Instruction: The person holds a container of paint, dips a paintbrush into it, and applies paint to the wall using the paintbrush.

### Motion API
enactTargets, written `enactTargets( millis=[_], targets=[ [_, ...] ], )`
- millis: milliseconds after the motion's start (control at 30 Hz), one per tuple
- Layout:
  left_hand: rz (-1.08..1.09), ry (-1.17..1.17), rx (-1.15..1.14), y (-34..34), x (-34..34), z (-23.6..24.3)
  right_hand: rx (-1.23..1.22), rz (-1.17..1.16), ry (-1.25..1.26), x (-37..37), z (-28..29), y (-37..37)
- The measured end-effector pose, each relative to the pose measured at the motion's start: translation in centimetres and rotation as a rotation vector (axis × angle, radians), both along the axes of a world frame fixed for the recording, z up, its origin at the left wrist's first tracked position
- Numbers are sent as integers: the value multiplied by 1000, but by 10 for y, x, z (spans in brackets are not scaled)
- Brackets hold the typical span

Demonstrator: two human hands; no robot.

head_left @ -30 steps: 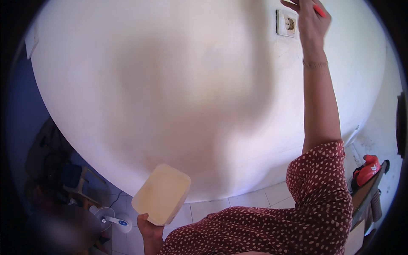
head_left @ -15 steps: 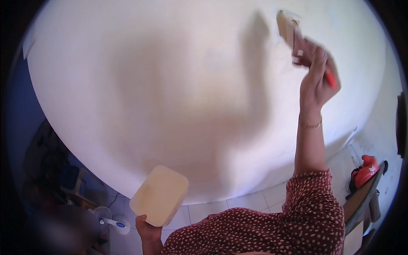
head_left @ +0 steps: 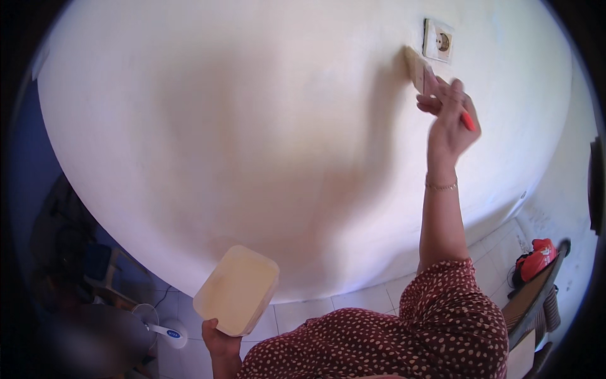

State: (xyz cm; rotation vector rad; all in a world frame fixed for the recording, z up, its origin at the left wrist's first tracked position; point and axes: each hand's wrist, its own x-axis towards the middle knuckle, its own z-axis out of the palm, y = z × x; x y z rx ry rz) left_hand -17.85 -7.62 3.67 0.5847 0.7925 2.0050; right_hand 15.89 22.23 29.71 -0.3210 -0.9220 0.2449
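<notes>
Raised at the upper right, my right hand (head_left: 451, 117) is closed round a paintbrush (head_left: 418, 74) with a red-tipped handle. Its pale bristles touch the cream wall (head_left: 284, 126), just below and left of a wall socket (head_left: 439, 41). Low down on the left, my left hand (head_left: 221, 341) grips the near edge of a rectangular plastic tub (head_left: 238, 290) that holds cream-coloured paint. Most of the left fingers are hidden beneath the tub.
A white fan (head_left: 170, 333) stands on the tiled floor (head_left: 303, 309) at lower left, near a dim chair (head_left: 110, 271). A red bag (head_left: 538, 259) lies by a brown-framed piece of furniture (head_left: 530, 303) at lower right. My shadow falls across the wall.
My right hand has moved left and slightly down with the paintbrush, from over the socket to the wall beside it, so the socket now shows. The tub has stayed nearly still.
</notes>
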Motion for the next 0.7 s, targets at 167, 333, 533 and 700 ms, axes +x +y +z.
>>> enactTargets(
  millis=[167,333,533,700],
  targets=[
    [4,-68,3,0,1,5,80,174,80,23,17,-27],
    [-3,-50,18,0,2,8,133,76,-93,21,36,-42],
    [21,-11,-3,-5,6,10,235,-117,-205,27,100,-4],
    [15,-1,-5,-4,3,8,187,-621,-384,40,91,26]
  ],
)
